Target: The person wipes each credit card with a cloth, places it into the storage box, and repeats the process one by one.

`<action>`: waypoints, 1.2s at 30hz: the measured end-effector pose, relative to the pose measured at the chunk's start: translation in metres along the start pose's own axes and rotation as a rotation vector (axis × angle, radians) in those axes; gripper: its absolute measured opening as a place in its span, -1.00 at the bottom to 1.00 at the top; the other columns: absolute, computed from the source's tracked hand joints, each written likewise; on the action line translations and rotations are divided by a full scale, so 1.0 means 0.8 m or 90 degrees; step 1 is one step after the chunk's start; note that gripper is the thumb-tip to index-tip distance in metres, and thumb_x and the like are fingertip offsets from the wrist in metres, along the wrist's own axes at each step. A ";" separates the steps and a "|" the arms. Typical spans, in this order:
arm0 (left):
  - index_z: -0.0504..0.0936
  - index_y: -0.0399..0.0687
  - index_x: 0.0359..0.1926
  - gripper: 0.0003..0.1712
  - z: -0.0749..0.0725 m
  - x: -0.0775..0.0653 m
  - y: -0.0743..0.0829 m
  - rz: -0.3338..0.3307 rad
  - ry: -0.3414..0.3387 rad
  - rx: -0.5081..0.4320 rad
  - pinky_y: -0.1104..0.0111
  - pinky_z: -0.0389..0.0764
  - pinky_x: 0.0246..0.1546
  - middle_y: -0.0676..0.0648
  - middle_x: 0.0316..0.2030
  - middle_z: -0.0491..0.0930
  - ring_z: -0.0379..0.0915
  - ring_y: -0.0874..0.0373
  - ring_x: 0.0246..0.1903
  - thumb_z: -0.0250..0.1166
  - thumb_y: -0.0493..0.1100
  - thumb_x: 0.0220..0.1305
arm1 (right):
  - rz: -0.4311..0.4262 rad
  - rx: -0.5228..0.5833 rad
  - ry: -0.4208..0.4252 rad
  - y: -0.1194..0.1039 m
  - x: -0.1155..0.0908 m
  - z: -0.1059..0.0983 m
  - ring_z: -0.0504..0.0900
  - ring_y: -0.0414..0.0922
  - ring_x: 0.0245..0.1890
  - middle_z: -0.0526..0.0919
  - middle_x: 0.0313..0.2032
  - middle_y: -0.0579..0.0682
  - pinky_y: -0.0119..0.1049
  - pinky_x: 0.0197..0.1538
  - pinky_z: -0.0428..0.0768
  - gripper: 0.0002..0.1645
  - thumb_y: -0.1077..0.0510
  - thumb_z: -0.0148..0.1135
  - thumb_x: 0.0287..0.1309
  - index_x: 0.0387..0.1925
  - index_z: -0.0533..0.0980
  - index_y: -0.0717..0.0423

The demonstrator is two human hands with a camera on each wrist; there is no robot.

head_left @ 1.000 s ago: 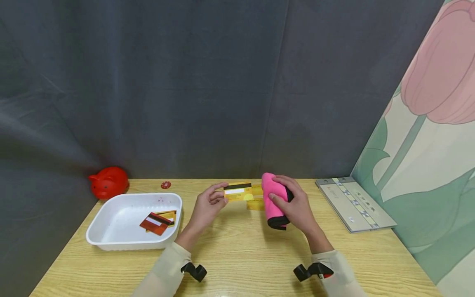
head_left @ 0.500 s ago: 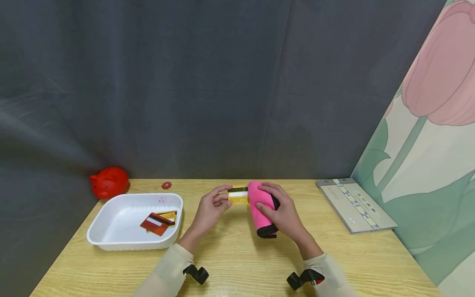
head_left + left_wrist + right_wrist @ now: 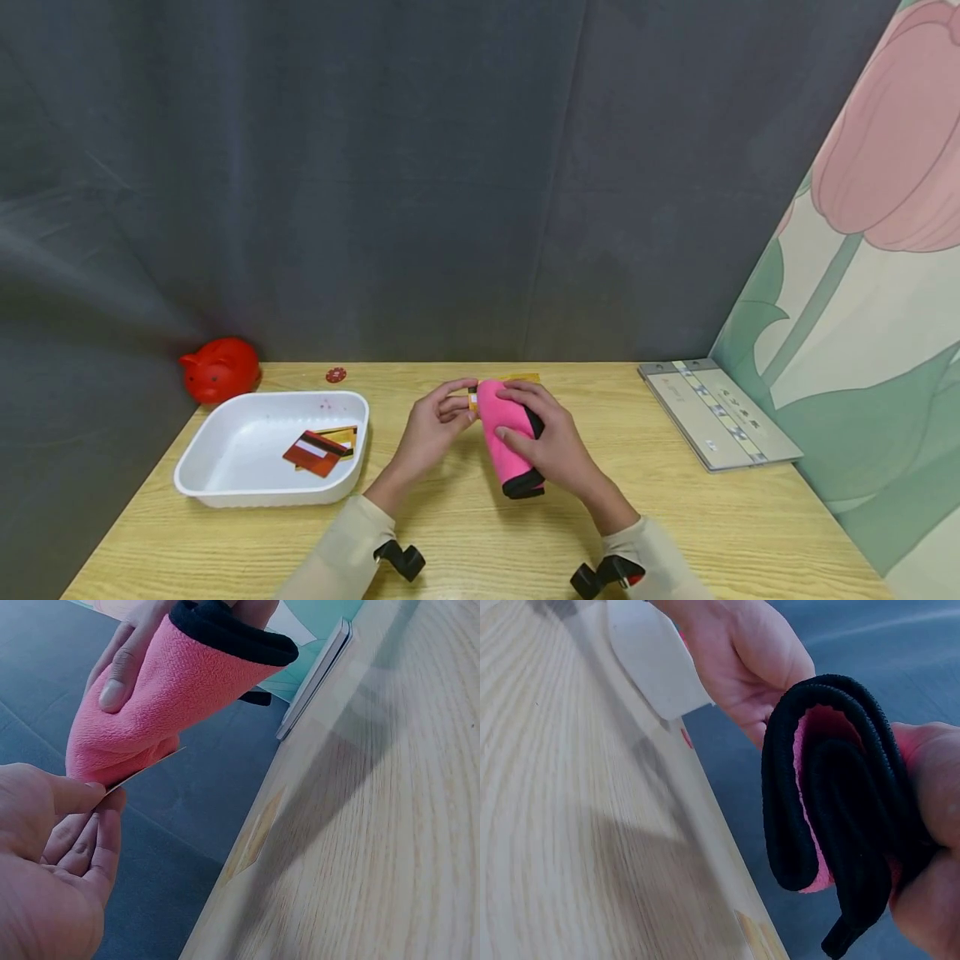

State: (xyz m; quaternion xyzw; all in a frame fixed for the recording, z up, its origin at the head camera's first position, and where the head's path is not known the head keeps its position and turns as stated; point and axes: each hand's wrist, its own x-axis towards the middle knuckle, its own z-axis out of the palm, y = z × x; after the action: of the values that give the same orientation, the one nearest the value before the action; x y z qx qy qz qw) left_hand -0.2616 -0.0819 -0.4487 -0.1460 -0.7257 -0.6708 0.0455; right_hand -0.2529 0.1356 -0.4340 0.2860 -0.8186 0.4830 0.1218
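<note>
My left hand (image 3: 431,423) pinches the left end of a yellow bank card (image 3: 473,398) between thumb and fingers, above the table. A folded pink cloth with black edging (image 3: 501,433) covers most of that card. My right hand (image 3: 551,437) grips the cloth from the right side. In the left wrist view the card (image 3: 142,773) shows edge-on, lying against the underside of the cloth (image 3: 172,690). A second yellow card (image 3: 528,377) lies on the table behind the cloth, partly hidden. From the right wrist view, the cloth's black-edged folds (image 3: 855,795) face the camera.
A white tray (image 3: 217,493) at the left holds a red card (image 3: 313,454) over a yellow one. Behind it are a red piggy bank (image 3: 221,371) and a red chip (image 3: 336,375). A grey binder (image 3: 716,412) lies at the right, near the patterned wall.
The cloth in my right hand has moved left, toward me and over the card, which is now mostly covered. My left hand has shifted slightly right, still pinching the card.
</note>
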 end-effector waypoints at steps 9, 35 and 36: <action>0.53 -0.15 0.36 -0.46 0.000 -0.001 -0.001 -0.004 -0.008 0.000 0.51 0.69 -0.05 -0.37 0.05 0.72 0.74 0.20 -0.05 0.31 -0.38 0.38 | -0.006 -0.018 0.001 0.000 0.000 0.004 0.56 0.01 0.32 0.57 0.29 -0.01 -0.04 0.25 0.63 -0.43 0.18 0.51 0.17 0.22 0.60 -0.05; 0.57 0.11 0.35 -0.44 -0.011 -0.002 0.010 -0.027 -0.007 0.029 0.48 0.69 -0.03 -0.20 0.05 0.76 0.72 0.00 0.03 0.34 -0.33 0.38 | 0.102 -0.036 0.100 0.039 0.005 -0.045 0.55 0.11 0.25 0.54 0.32 0.09 -0.07 0.14 0.60 -0.40 0.18 0.48 0.21 0.28 0.56 -0.06; 0.57 0.13 0.34 -0.44 -0.012 -0.002 0.012 -0.029 -0.004 0.028 0.48 0.69 -0.03 -0.20 0.04 0.76 0.72 0.00 0.02 0.34 -0.33 0.38 | 0.105 -0.039 0.105 0.041 0.005 -0.047 0.55 0.11 0.24 0.54 0.32 0.10 -0.06 0.14 0.60 -0.40 0.17 0.48 0.21 0.29 0.56 -0.05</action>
State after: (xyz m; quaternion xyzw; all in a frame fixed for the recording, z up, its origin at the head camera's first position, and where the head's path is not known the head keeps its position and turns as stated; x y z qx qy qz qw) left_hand -0.2586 -0.0907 -0.4392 -0.1307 -0.7435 -0.6551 0.0310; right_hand -0.2783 0.1784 -0.4364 0.1730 -0.8408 0.4883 0.1571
